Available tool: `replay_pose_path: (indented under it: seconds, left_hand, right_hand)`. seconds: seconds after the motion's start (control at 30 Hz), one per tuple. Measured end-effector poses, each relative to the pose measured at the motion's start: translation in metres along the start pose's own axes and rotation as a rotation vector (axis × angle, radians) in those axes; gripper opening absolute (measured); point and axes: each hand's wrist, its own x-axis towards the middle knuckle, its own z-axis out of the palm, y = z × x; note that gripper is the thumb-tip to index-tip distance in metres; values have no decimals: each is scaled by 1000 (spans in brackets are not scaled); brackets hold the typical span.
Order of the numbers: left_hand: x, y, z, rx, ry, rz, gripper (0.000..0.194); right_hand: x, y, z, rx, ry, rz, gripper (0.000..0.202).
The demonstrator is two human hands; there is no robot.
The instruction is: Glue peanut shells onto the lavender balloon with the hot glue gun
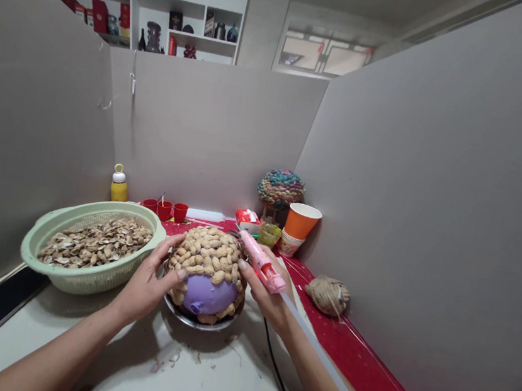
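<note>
A purple balloon (210,295) covered over much of its surface with peanut shells (209,249) sits in a shallow metal bowl (200,324). Its bare purple patch, with the knot, faces me. My left hand (149,286) grips the left side of it, thumb on the shells near the patch. Against the right side press the fingertips of my right hand (263,288), which also holds a pink hot glue gun (260,262), its nozzle pointing away to the upper left. A long clear glue stick (323,362) runs out of its back end along my forearm.
A green basket (83,281) of peanut shells stands left. Behind are a yellow bottle (119,186), red cups (164,211), a colourful mushroom-shaped piece (281,187) and an orange paper cup (302,223). Twine (329,294) lies right; a black cord (275,365) crosses the table. Grey partitions enclose the space.
</note>
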Motion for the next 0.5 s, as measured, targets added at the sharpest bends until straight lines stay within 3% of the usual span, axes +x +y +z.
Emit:
replay_pose_path:
  seconds: [0.5]
  left_hand:
    - [-1,-1,2,97,18,20,61]
  right_hand:
    - [0,7,1,22,-3,-21,47]
